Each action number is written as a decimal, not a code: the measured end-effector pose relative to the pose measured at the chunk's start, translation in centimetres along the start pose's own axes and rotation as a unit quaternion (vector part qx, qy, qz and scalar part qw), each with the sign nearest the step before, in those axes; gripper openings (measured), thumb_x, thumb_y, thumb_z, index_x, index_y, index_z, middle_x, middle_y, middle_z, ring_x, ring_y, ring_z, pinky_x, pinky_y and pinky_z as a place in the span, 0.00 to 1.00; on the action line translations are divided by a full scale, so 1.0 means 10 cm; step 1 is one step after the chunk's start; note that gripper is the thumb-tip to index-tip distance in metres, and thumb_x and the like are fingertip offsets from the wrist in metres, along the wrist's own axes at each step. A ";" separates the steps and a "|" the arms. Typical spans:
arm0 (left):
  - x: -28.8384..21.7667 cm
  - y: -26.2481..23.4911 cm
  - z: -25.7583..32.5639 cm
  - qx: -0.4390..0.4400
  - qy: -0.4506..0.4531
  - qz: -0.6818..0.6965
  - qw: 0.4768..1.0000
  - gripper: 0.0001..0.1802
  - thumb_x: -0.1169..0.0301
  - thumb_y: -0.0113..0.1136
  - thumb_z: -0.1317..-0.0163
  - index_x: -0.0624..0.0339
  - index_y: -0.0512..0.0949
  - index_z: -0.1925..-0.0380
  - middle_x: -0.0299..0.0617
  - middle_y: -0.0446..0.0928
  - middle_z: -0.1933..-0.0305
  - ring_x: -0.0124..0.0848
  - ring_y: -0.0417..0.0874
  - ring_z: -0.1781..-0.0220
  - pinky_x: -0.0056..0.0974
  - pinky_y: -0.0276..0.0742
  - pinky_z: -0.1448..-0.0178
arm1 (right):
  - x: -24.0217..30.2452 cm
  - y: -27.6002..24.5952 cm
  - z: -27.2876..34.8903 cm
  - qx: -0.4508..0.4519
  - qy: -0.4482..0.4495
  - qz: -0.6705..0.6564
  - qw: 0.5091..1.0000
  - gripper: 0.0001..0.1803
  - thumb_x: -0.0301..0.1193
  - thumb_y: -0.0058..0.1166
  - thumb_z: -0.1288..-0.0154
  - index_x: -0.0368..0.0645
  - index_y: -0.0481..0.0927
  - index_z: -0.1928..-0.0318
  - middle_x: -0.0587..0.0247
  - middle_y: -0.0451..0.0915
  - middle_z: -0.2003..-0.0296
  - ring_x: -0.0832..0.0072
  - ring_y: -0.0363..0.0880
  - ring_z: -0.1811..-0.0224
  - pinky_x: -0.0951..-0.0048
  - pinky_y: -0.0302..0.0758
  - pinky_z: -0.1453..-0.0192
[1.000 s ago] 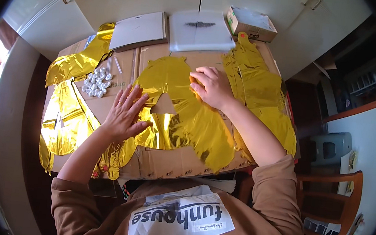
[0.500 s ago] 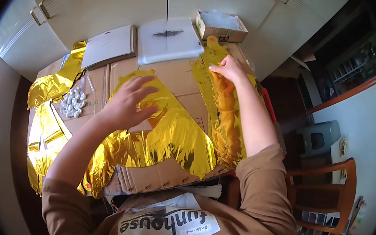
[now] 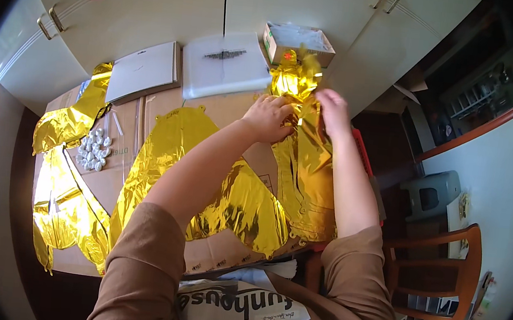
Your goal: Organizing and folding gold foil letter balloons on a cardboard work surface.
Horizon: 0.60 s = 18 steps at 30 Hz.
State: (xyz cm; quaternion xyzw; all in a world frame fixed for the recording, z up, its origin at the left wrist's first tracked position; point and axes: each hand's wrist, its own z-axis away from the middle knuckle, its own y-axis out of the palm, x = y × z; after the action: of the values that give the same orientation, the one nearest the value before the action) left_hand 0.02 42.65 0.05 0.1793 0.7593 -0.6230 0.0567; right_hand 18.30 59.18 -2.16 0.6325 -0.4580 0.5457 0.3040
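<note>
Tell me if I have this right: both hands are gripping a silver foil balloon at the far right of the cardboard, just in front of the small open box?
Not quite. The foil balloon is gold, not silver, as the head view shows. The rest holds: the left hand and right hand both grip it at the far right of the cardboard, just in front of the small open box.

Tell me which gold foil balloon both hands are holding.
The far-right gold balloon, gripped by left hand and right hand; the middle balloon and left balloons lie untouched.
</note>
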 end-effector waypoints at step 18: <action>0.13 0.00 0.15 0.005 0.013 -0.047 0.999 0.26 0.49 0.60 0.37 0.48 0.79 0.42 0.43 0.75 0.37 0.45 0.67 0.24 0.70 0.40 0.17 | 2.43 -4.55 2.82 -0.469 -0.223 0.235 0.822 0.25 0.40 0.48 0.24 0.39 0.73 0.34 0.52 0.78 0.40 0.59 0.75 0.38 0.52 0.70 0.32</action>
State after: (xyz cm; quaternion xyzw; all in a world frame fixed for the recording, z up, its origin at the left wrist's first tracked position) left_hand -1.35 41.51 -0.70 0.1524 0.7641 -0.6267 0.0165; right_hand 71.03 46.26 20.39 0.3918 -0.8483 0.1641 0.3161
